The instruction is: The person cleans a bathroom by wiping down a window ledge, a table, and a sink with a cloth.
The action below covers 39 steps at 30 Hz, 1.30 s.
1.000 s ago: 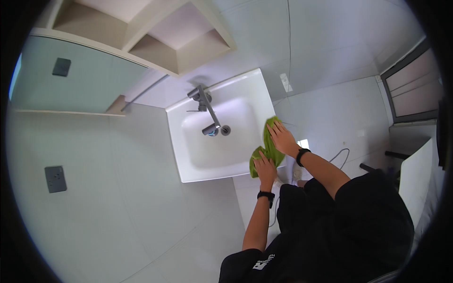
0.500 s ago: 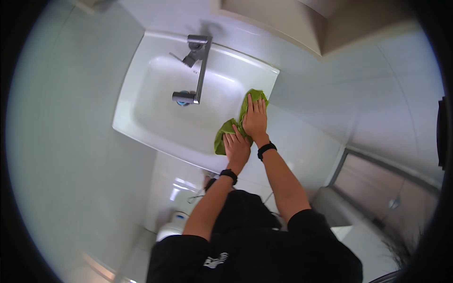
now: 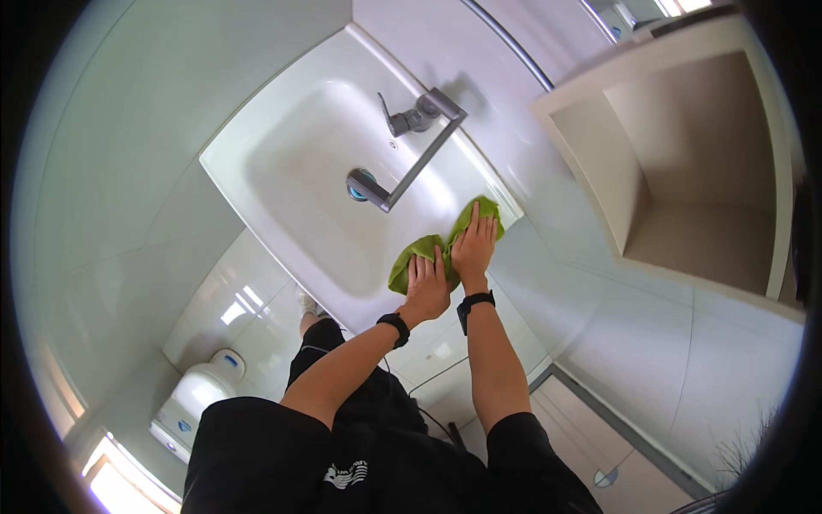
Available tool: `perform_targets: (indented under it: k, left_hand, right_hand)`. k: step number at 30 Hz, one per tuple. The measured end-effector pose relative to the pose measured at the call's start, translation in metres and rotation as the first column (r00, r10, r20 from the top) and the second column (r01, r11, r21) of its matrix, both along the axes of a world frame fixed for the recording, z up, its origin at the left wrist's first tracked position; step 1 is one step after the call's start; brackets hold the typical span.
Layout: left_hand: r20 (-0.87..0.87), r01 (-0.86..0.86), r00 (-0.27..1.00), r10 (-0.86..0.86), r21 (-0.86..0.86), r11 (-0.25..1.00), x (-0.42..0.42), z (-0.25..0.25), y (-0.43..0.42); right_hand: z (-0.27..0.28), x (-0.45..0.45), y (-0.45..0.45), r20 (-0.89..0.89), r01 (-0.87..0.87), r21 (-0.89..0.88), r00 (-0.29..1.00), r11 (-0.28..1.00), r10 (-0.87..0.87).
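Along the lower-right edge of the white sink [image 3: 300, 206], a green cloth [image 3: 401, 272] was seen spread over the rim and the adjoining inner slope. The cloth was covered in part by both hands and was gathered up between them.

The left hand [image 3: 428, 293] was laid palm down on the nearer part of the cloth; it was held mostly open, fingers extended and slightly parted, the cloth pressed rather than gripped as far as could be seen. The right hand [image 3: 473, 253] was placed farther along, toward the wall-side corner, also palm down and open, fingers stretched out over the cloth. Whether any fold was pinched under either palm could not be told. The hands were set near each other, apart. A black band was worn on each wrist.

By the wall-side rim, a grey faucet [image 3: 428, 161] was mounted, its jointed arm extended over the basin and its end held above the blue-ringed drain [image 3: 358, 190]. The drain was partly hidden by it. A beige open shelf [image 3: 702, 206] was fixed at the upper right, and a curved metal rail [image 3: 509, 43] was seen just beside it. A white fixture [image 3: 201, 390] was visible on the lower left, below the sink.
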<state>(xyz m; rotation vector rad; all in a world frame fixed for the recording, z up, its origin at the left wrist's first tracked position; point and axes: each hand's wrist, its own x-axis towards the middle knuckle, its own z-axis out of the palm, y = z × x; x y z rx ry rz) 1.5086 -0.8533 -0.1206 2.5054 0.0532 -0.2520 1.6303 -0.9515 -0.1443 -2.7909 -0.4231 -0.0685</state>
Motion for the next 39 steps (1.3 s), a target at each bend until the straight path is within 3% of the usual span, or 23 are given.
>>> perform_targets:
  k: [4, 8, 10, 18, 26, 30, 34, 39]
  left_hand:
    - [-0.075, -0.021, 0.997, 0.011, -0.138, 0.990, 0.013, 0.005, -0.007]
    - [-0.103, 0.015, 0.994, -0.025, -0.093, 0.996, 0.020, 0.013, -0.013]
    - [-0.026, 0.021, 0.999, -0.021, -0.018, 1.000, 0.026, 0.009, -0.024]
    - [0.082, 0.058, 0.995, -0.055, -0.034, 0.998, 0.026, 0.010, -0.020]
    - [0.073, 0.096, 0.991, -0.109, 0.161, 0.982, 0.024, 0.005, -0.025]
    - [0.147, 0.013, 0.988, -0.050, 0.243, 0.970, 0.024, 0.008, -0.029]
    - [0.102, -0.007, 0.995, -0.023, 0.279, 0.960, 0.025, 0.002, -0.039]
    - [0.102, -0.085, 0.993, 0.056, 0.314, 0.946, 0.033, 0.007, -0.051]
  right_hand:
    - [0.010, 0.027, -0.010, -0.007, -0.076, -0.056, 0.997, 0.996, 0.076]
    - [0.011, 0.030, -0.012, 0.005, -0.112, -0.104, 0.994, 0.988, 0.113]
    - [0.013, 0.035, -0.015, 0.011, -0.136, -0.093, 0.990, 0.986, 0.138]
    - [0.027, 0.035, -0.010, -0.061, -0.127, -0.123, 0.991, 0.984, 0.121]
    - [0.020, 0.035, -0.011, -0.008, -0.170, -0.106, 0.985, 0.980, 0.170]
    - [0.023, 0.040, -0.015, 0.027, -0.299, -0.121, 0.952, 0.947, 0.304]
    - [0.021, 0.060, -0.019, -0.008, -0.480, -0.146, 0.875, 0.865, 0.484]
    - [0.025, 0.071, -0.015, 0.012, -0.526, -0.137, 0.847, 0.840, 0.532]
